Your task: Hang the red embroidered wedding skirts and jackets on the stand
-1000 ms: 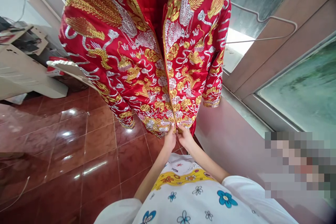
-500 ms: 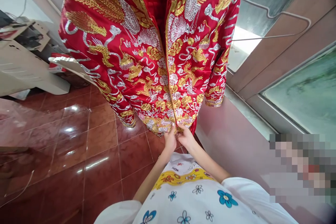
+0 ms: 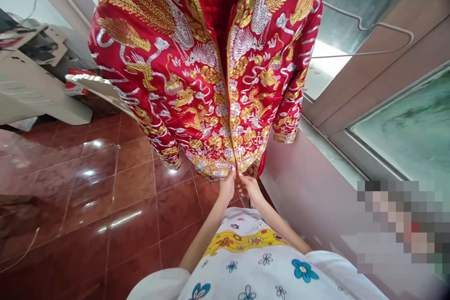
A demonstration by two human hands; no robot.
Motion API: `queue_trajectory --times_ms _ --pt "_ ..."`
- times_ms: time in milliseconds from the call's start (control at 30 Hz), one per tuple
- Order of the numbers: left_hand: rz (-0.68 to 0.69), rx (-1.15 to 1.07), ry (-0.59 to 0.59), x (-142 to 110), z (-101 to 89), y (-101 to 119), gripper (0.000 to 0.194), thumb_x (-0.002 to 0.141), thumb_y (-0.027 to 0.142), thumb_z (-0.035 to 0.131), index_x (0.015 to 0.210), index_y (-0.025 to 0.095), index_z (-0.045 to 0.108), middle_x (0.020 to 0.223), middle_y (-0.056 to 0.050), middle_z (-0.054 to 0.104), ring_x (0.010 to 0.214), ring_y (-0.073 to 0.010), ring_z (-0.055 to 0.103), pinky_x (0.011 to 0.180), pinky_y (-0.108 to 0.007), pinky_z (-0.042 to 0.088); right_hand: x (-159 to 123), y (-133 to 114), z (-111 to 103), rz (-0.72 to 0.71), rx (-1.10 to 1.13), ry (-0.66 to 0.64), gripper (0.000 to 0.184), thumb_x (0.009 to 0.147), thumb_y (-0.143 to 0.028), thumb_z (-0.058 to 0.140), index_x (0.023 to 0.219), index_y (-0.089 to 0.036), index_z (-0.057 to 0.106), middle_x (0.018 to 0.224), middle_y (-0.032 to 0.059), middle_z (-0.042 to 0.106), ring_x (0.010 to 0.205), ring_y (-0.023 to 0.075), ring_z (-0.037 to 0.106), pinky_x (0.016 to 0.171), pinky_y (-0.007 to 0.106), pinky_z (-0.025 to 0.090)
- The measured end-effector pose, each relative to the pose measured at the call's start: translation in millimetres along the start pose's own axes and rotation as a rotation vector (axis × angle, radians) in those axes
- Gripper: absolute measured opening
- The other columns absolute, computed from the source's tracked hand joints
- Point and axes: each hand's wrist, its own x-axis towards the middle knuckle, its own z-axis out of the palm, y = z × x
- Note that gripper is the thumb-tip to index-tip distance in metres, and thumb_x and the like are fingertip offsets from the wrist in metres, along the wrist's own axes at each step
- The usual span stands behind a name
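A red jacket (image 3: 197,70) with dense gold and silver embroidery hangs in front of me, its front opening running down the middle. Both my hands are at its bottom hem, side by side at the front seam. My left hand (image 3: 227,186) pinches the hem of the left panel. My right hand (image 3: 250,186) has its fingers closed on the hem of the right panel. The two front edges meet between my hands. What the fingertips hold besides cloth is too small to see.
Glossy red floor tiles (image 3: 87,197) spread to the left. A white table (image 3: 31,93) with clutter stands at the far left. A pink wall (image 3: 309,187) and a window frame (image 3: 351,145) run along the right. A wire (image 3: 369,23) loops behind the jacket.
The jacket has shifted slightly right in view. My hands stay at the hem, with the right hand's fingers a little lower and looser than before.
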Motion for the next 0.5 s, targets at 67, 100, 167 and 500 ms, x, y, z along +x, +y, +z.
queue_trajectory --times_ms 67,100,167,500 --pt "-0.015 -0.011 -0.014 1.0 -0.1 0.0 0.044 0.058 0.016 0.079 0.099 0.019 0.062 0.1 -0.005 0.068 0.095 -0.0176 0.063 0.091 -0.033 0.045 3.1 -4.7 2.6 -0.096 -0.103 -0.008 0.035 0.062 -0.048 0.069 0.061 -0.016 0.054 0.048 -0.0029 0.052 0.041 0.0088 0.045 0.039 0.019 0.032" --pt "-0.022 -0.014 -0.019 1.5 0.0 -0.1 0.043 0.058 0.016 0.079 0.097 0.019 0.062 0.098 -0.005 0.068 0.092 -0.0171 0.063 0.089 -0.032 0.046 6.7 -7.9 5.1 -0.143 -0.144 -0.008 0.035 0.061 -0.047 0.069 0.06 -0.016 0.054 0.047 -0.0034 0.051 0.042 0.0084 0.045 0.04 0.019 0.031" --pt "-0.033 -0.016 -0.022 2.8 0.3 -0.3 0.041 0.058 0.016 0.079 0.095 0.018 0.062 0.096 -0.004 0.068 0.087 -0.0156 0.064 0.085 -0.03 0.047 16.1 -13.7 11.1 -0.219 -0.213 0.007 0.035 0.062 -0.046 0.068 0.055 -0.016 0.053 0.045 -0.0039 0.049 0.044 0.0076 0.042 0.042 0.019 0.029" --pt "-0.034 0.008 0.013 6.8 1.2 0.8 0.044 0.057 0.019 0.08 0.096 0.017 0.059 0.075 0.001 0.065 0.065 -0.0105 0.061 0.063 -0.022 0.045 25.7 -9.2 25.5 -0.25 -0.32 0.137 0.034 0.065 -0.046 0.062 0.05 -0.017 0.05 0.039 -0.0031 0.045 0.036 0.0087 0.04 0.039 0.021 0.031"
